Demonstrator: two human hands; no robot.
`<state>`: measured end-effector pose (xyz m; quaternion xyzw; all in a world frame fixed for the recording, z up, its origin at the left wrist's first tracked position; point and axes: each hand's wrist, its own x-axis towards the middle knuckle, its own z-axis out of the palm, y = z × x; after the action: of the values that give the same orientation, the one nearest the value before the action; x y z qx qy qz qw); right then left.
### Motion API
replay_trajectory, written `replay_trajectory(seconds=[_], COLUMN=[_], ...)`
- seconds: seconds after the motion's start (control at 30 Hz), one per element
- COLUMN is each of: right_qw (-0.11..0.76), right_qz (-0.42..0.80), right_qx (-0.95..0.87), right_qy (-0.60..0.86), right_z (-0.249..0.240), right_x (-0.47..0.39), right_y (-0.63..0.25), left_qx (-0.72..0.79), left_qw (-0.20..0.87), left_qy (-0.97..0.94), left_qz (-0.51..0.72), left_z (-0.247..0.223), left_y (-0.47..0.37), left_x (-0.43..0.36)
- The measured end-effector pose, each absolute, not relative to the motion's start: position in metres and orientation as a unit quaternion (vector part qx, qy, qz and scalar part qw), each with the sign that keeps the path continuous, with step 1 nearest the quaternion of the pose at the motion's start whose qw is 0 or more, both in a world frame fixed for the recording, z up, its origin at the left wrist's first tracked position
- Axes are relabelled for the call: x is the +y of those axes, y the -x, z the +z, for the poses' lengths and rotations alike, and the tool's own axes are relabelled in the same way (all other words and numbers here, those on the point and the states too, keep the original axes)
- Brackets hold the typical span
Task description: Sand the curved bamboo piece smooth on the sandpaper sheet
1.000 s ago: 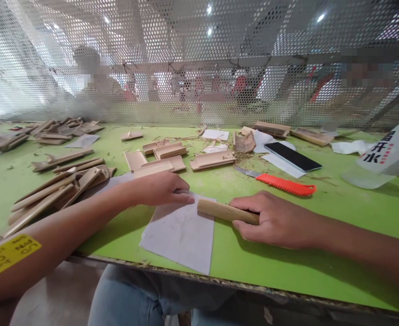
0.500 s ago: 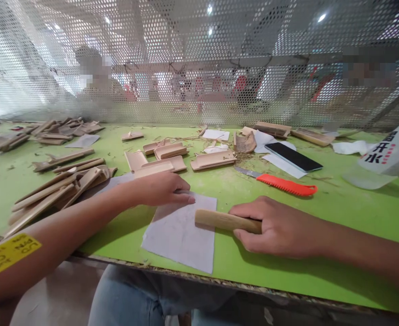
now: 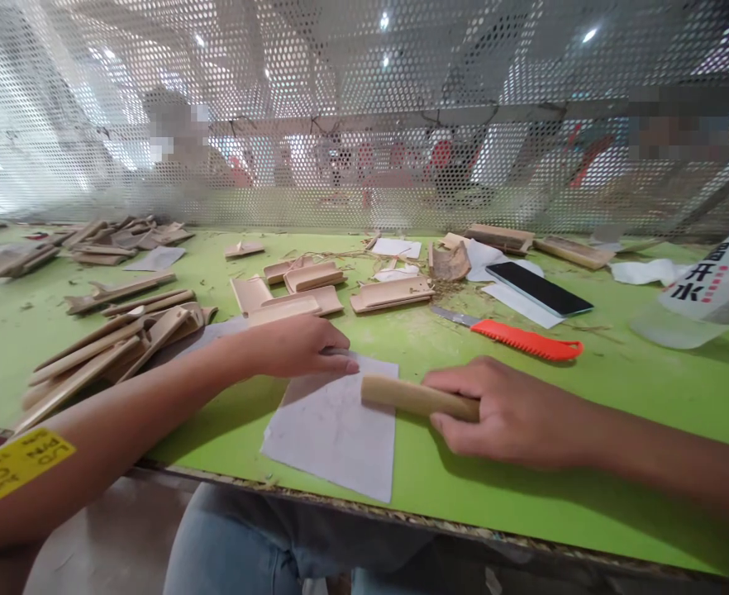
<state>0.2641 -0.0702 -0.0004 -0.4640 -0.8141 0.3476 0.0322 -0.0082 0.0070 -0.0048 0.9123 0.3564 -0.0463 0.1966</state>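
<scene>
My right hand (image 3: 504,413) is closed round one end of a piece of bamboo (image 3: 395,395). The free end of the bamboo reaches left over a pale sheet of paper (image 3: 333,438), which lies on the table near its front edge. At the top of the sheet, my left hand (image 3: 299,343) pins the paper with its thumb, the fingers curled and partly hidden. Beyond my hands lie several cut bamboo pieces (image 3: 393,293). A knife with an orange handle (image 3: 526,339) rests past my right hand.
A phone (image 3: 538,287) lies on white paper behind the knife. On the right, a clear plastic bottle (image 3: 680,318) leans. Bamboo pieces are heaped (image 3: 92,355) beside my left forearm. A perforated metal screen (image 3: 352,165) closes off the back of the green table, with people beyond it.
The bamboo in my right hand has turned slightly about its length, its free end rising a little. My left hand stays on the sheet.
</scene>
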Motion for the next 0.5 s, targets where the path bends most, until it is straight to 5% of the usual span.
replay_trajectory(seconds=[0.5], right_qw=[0.043], right_qz=[0.321], right_qx=[-0.815], right_qy=[0.482], right_z=[-0.0035], right_x=[-0.0678], right_y=[-0.2669], left_qx=[0.36], left_qw=[0.195], left_qy=[-0.911], left_qz=[-0.041], left_z=[-0.0046], left_y=[0.0082], left_x=[0.0062])
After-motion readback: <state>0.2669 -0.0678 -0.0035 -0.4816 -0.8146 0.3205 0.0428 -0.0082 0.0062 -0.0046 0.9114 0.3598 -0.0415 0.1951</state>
